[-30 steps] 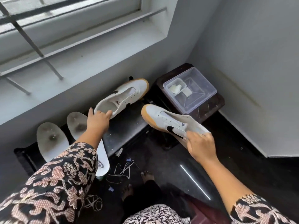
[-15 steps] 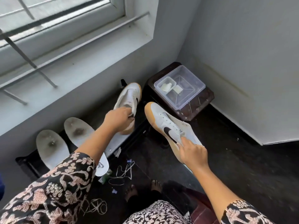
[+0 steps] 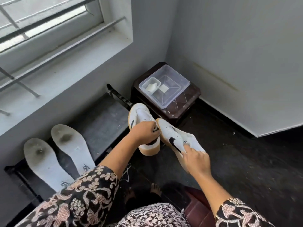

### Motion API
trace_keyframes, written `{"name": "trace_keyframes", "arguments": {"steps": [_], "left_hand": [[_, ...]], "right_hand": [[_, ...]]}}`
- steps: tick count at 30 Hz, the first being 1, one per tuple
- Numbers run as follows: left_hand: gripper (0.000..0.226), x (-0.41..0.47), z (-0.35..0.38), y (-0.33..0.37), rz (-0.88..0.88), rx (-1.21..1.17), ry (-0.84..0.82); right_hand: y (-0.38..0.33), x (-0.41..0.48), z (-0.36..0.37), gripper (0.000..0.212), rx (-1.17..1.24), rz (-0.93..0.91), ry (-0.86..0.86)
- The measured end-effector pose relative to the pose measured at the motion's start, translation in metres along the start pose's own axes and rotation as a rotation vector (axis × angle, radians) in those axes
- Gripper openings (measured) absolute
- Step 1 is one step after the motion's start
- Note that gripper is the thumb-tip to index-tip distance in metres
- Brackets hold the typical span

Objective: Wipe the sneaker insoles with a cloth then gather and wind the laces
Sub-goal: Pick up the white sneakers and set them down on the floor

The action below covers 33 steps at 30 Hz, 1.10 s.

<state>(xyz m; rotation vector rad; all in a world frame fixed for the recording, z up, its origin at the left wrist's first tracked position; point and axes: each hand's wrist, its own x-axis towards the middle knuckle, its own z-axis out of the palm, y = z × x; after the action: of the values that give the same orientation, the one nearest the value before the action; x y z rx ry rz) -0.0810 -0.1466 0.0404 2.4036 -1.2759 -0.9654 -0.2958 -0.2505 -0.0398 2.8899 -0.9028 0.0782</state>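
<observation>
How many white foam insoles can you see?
2. One stained white foam insole lies leftmost on the dark bench; the second insole just right of it. The patterned sleeve hides their lower ends.

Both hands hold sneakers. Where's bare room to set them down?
Free: the bench top between the insoles and the stool; the floor between stool, wall and right hand. Crowded: the bench's left end holds both insoles, and the clear box fills the stool.
</observation>
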Motion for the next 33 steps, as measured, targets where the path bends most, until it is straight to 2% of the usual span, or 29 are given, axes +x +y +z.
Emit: {"name": "trace_keyframes", "arguments": {"steps": [7,12,17,20,22,24,27,33], "left_hand": [[0.043,-0.016,-0.003,0.038,0.04,0.096,-0.009],[0.028,-0.025,0.017,0.052,0.048,0.169,-0.001],[0.022,-0.041,0.022,0.071,0.193,0.285,0.008],[0.026,-0.041,0.037,0.079,0.259,0.303,-0.011],[0.025,-0.032,0.052,0.077,0.248,0.295,-0.058],[0.025,-0.021,0.065,0.069,0.206,0.277,-0.096],[0.028,-0.005,0.083,0.051,0.143,0.242,-0.141],[0.03,0.028,0.126,0.009,0.049,0.171,-0.228]], "right_hand": [[0.011,-0.019,0.02,0.031,0.063,0.045,-0.097],[0.017,-0.017,0.035,0.032,0.098,0.018,-0.126],[0.014,-0.006,0.039,0.028,0.135,0.015,-0.129],[0.012,0.003,0.032,0.018,0.167,0.041,-0.212],[0.011,0.007,0.029,0.012,0.216,0.098,-0.271],[0.015,0.007,0.037,0.019,0.159,0.054,-0.221],[0.016,0.008,0.052,0.034,0.113,0.026,-0.393],[0.007,0.006,0.088,0.036,0.117,0.063,-0.55]]}}
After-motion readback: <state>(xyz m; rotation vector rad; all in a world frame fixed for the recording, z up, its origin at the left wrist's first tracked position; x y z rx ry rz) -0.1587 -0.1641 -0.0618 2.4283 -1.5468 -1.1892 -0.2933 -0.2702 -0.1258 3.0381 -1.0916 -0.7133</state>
